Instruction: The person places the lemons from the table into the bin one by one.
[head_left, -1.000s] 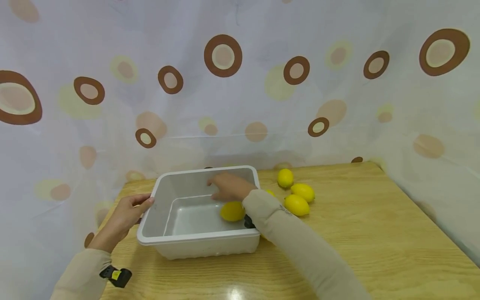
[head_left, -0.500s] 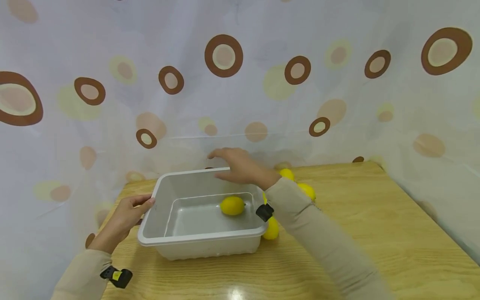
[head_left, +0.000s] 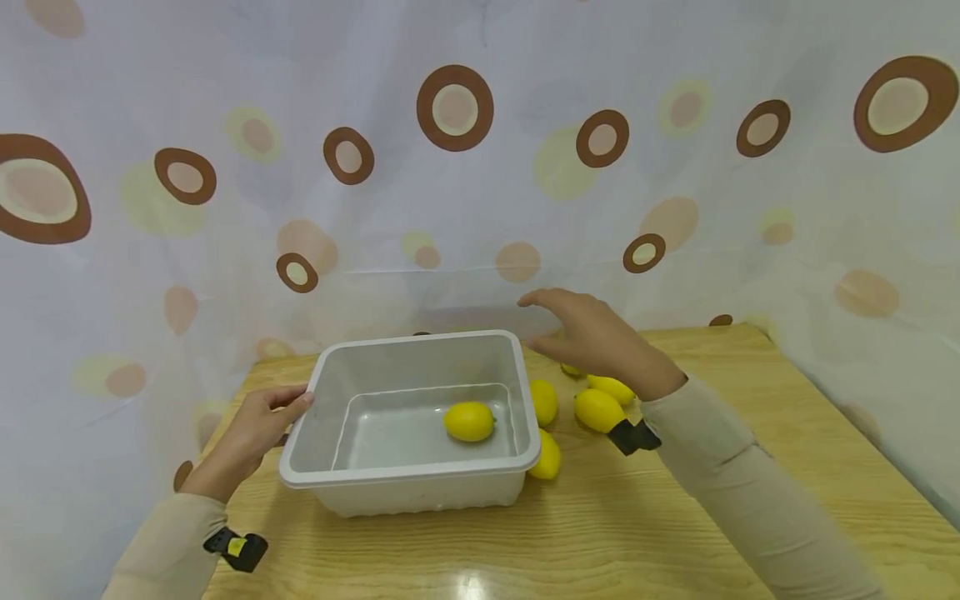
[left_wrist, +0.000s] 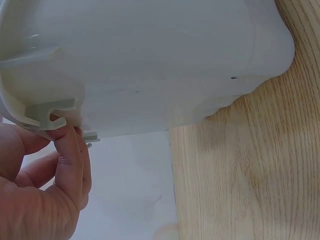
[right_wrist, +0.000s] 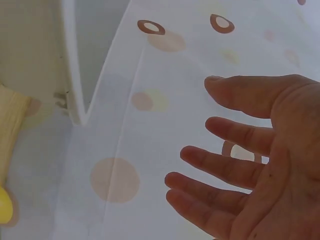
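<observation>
A light grey plastic basin (head_left: pixel 420 473) stands on the wooden table, with one yellow lemon (head_left: pixel 469 422) lying inside toward its right end. My left hand (head_left: pixel 253 427) grips the basin's left rim; in the left wrist view its fingers (left_wrist: pixel 69 167) curl up under the rim's edge. Above the table to the right of the basin, my right hand (head_left: pixel 592 337) hovers with nothing in it. Its fingers (right_wrist: pixel 220 167) are spread and relaxed in the right wrist view. Below it lie several lemons, among them one lemon (head_left: pixel 598 410) in front of the right wrist.
Two lemons sit close along the basin's right side, a rear lemon (head_left: pixel 543 402) and a front lemon (head_left: pixel 547 456). A patterned white curtain (head_left: pixel 480 208) hangs behind the wooden table (head_left: pixel 720 417). Both wrists wear small black cameras.
My right hand has risen out of the basin and moved right, over the loose lemons. The lemon in the basin stays near its right end. My left hand keeps its hold on the rim.
</observation>
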